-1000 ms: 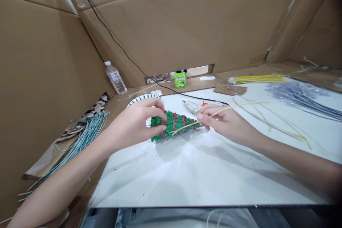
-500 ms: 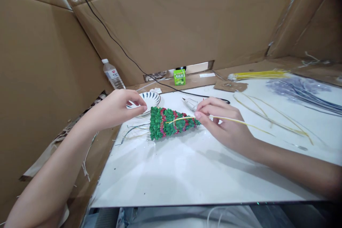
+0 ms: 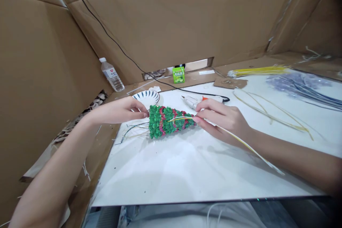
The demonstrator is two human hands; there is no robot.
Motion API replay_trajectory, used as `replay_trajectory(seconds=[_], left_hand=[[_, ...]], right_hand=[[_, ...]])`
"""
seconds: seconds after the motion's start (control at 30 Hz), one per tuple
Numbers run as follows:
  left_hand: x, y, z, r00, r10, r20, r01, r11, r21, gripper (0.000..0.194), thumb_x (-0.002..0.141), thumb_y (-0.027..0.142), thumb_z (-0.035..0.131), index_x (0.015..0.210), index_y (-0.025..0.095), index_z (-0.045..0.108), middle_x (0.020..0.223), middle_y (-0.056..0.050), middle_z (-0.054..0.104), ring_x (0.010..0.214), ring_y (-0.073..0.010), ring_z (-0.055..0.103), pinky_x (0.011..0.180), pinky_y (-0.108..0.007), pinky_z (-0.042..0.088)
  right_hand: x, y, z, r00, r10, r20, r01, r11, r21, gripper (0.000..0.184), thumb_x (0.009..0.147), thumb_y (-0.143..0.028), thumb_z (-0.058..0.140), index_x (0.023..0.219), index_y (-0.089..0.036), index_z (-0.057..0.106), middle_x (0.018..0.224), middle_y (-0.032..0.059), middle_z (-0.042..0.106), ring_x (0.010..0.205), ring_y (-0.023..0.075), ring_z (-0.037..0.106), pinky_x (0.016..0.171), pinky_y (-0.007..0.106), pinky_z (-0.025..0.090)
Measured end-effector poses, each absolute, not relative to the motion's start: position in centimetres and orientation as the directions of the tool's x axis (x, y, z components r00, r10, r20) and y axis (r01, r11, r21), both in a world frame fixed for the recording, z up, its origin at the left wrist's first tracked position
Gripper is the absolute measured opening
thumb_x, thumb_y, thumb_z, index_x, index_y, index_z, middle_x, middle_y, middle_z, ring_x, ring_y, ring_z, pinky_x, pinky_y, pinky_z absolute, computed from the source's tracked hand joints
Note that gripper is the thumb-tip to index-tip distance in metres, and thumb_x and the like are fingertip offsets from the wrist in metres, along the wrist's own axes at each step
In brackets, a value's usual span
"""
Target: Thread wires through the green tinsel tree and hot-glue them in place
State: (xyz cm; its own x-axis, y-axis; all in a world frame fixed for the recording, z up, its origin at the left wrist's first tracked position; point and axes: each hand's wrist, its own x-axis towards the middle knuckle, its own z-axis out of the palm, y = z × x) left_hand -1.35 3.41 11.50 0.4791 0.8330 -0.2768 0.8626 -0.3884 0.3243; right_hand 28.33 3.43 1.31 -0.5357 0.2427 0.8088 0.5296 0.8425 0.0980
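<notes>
A small green Christmas tree (image 3: 156, 123) with red-pink bands lies on its side on the white board (image 3: 160, 171), base to the left, with loose thin wires (image 3: 133, 128) trailing from the base. At the base's upper edge, my left hand (image 3: 128, 109) has its thumb and fingers closed on the rim. My right hand (image 3: 224, 119), near the tip, pinches a bundle of yellow and white wires (image 3: 248, 146). One end of these wires lies over the middle of the tree, and their long tail hangs below my right wrist.
Behind the tree are a striped plate (image 3: 146, 97) and a glue gun (image 3: 190, 102) with a black cable. A water bottle (image 3: 112, 74) and a green packet (image 3: 179, 74) stand farther back. Yellow wires (image 3: 259, 71) and dark wires (image 3: 315, 91) lie at right, within cardboard walls (image 3: 173, 17).
My left hand has come down and right to the tree's base. My right hand has shifted slightly left, bringing the wires closer over the tree, and their tail has swung downward.
</notes>
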Motion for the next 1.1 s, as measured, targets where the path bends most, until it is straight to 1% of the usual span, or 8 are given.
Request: replay_trajectory(seconds=[0.1, 0.3, 0.43, 0.5, 0.63, 0.83, 0.97, 1.1], left_hand=[[-1.3, 3.3, 11.5, 0.478, 0.833, -0.278, 0.863, -0.388, 0.323, 0.030, 0.084, 0.039, 0.044, 0.084, 0.017, 0.064, 0.080, 0.001, 0.058, 0.071, -0.0107, 0.048, 0.061, -0.020, 0.038], [-1.0, 3.3, 11.6, 0.485, 0.825, -0.290, 0.860, -0.391, 0.328, 0.027, 0.084, 0.036, 0.044, 0.078, 0.016, 0.062, 0.073, 0.002, 0.051, 0.066, -0.0089, 0.042, 0.058, -0.018, 0.035], [-1.0, 3.2, 11.5, 0.480, 0.827, -0.291, 0.862, -0.383, 0.334, 0.025, 0.083, 0.034, 0.045, 0.078, 0.016, 0.061, 0.071, 0.002, 0.048, 0.064, -0.0084, 0.039, 0.056, -0.018, 0.034], [-1.0, 3.2, 11.5, 0.483, 0.826, -0.290, 0.860, -0.384, 0.337, 0.024, 0.083, 0.033, 0.045, 0.077, 0.016, 0.061, 0.071, 0.002, 0.048, 0.064, -0.0083, 0.039, 0.056, -0.018, 0.034], [-1.1, 3.1, 11.5, 0.486, 0.825, -0.288, 0.858, -0.388, 0.336, 0.024, 0.082, 0.033, 0.045, 0.077, 0.016, 0.061, 0.071, 0.002, 0.050, 0.064, -0.0087, 0.040, 0.057, -0.018, 0.034], [-1.1, 3.3, 11.3, 0.484, 0.826, -0.290, 0.861, -0.391, 0.325, 0.026, 0.083, 0.035, 0.044, 0.079, 0.017, 0.062, 0.072, 0.002, 0.052, 0.064, -0.0092, 0.042, 0.056, -0.020, 0.033], [-1.1, 3.4, 11.2, 0.500, 0.815, -0.293, 0.852, -0.403, 0.333, 0.026, 0.083, 0.033, 0.044, 0.080, 0.017, 0.063, 0.073, 0.002, 0.054, 0.064, -0.0094, 0.043, 0.056, -0.020, 0.033], [-1.0, 3.4, 11.1, 0.507, 0.808, -0.300, 0.849, -0.408, 0.335, 0.026, 0.083, 0.032, 0.043, 0.081, 0.016, 0.064, 0.073, 0.001, 0.055, 0.063, -0.0093, 0.043, 0.054, -0.021, 0.030]], right_hand=[[28.7, 3.3, 1.6, -0.597, 0.178, 0.782, 0.540, 0.810, 0.228, 0.004, 0.081, -0.019, 0.058, 0.083, -0.016, 0.055, 0.095, 0.0016, 0.062, 0.068, 0.0060, 0.054, 0.058, 0.021, 0.041], [28.4, 2.5, 2.2, -0.632, 0.040, 0.774, 0.531, 0.750, 0.394, 0.006, 0.081, -0.020, 0.059, 0.078, -0.016, 0.055, 0.093, 0.0023, 0.063, 0.073, 0.0079, 0.056, 0.054, 0.022, 0.039], [28.0, 2.2, 2.4, -0.681, -0.086, 0.727, 0.486, 0.690, 0.537, 0.009, 0.078, -0.021, 0.063, 0.073, -0.017, 0.057, 0.090, 0.0017, 0.064, 0.068, 0.0098, 0.054, 0.050, 0.025, 0.037], [27.9, 2.1, 2.6, -0.684, -0.141, 0.716, 0.468, 0.668, 0.579, 0.010, 0.077, -0.021, 0.064, 0.071, -0.017, 0.058, 0.090, 0.0009, 0.064, 0.067, 0.0098, 0.054, 0.048, 0.025, 0.035], [27.9, 2.0, 2.9, -0.686, -0.171, 0.707, 0.459, 0.652, 0.603, 0.009, 0.078, -0.020, 0.062, 0.070, -0.018, 0.058, 0.088, -0.0002, 0.065, 0.067, 0.0088, 0.054, 0.046, 0.025, 0.032], [28.0, 1.9, 2.8, -0.687, -0.178, 0.705, 0.465, 0.637, 0.614, 0.001, 0.078, -0.020, 0.062, 0.078, -0.019, 0.061, 0.089, -0.0006, 0.064, 0.067, 0.0086, 0.053, 0.045, 0.026, 0.032], [28.1, 1.8, 2.5, -0.727, -0.217, 0.652, 0.396, 0.643, 0.655, 0.003, 0.078, -0.021, 0.062, 0.078, -0.018, 0.062, 0.094, -0.0003, 0.063, 0.069, 0.0087, 0.052, 0.046, 0.026, 0.033], [27.8, 1.4, 2.3, -0.746, -0.220, 0.629, 0.325, 0.704, 0.631, 0.007, 0.077, -0.021, 0.063, 0.079, -0.015, 0.062, 0.091, -0.0003, 0.062, 0.067, 0.0078, 0.051, 0.045, 0.025, 0.032]])
